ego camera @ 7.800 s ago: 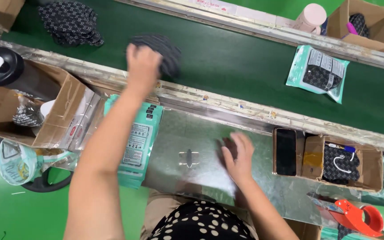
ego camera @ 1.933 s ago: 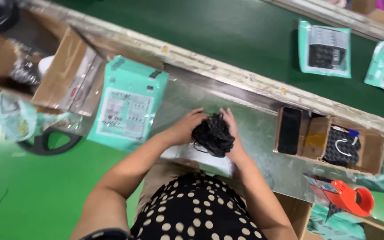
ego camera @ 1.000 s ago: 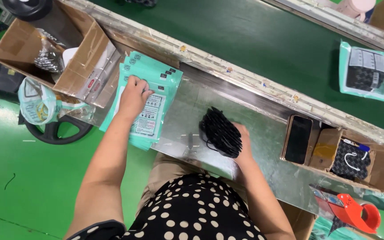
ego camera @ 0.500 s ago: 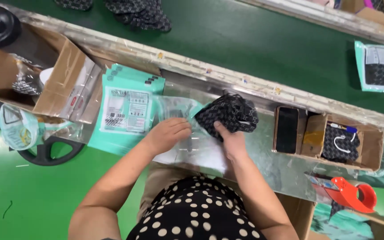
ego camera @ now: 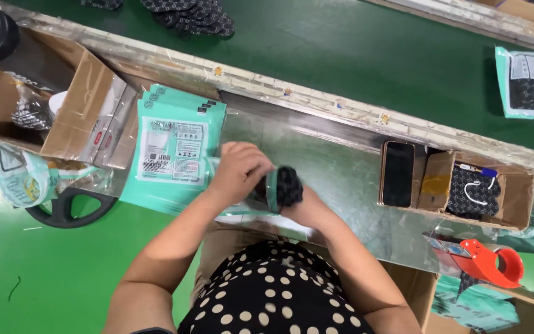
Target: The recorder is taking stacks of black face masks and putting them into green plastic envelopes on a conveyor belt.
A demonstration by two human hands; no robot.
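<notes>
A dark, folded patterned cloth item [ego camera: 288, 185] sat partly inside the mouth of a teal plastic bag [ego camera: 271, 193], gripped between the left hand [ego camera: 242, 170] and right hand [ego camera: 307, 207], just above both wrists.

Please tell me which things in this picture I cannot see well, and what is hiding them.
Head view only:
- Right hand: its fingers are hidden behind the black bundle, so the grip is unclear.
- Clear bag: see-through and partly under the left hand; its opening cannot be made out.
- Stack of green packets: the lower packets are covered by the top one.
- Tape dispenser: the roll is partly hidden by its red frame.
- Dark pieces on the belt: cut off by the top edge.
</notes>
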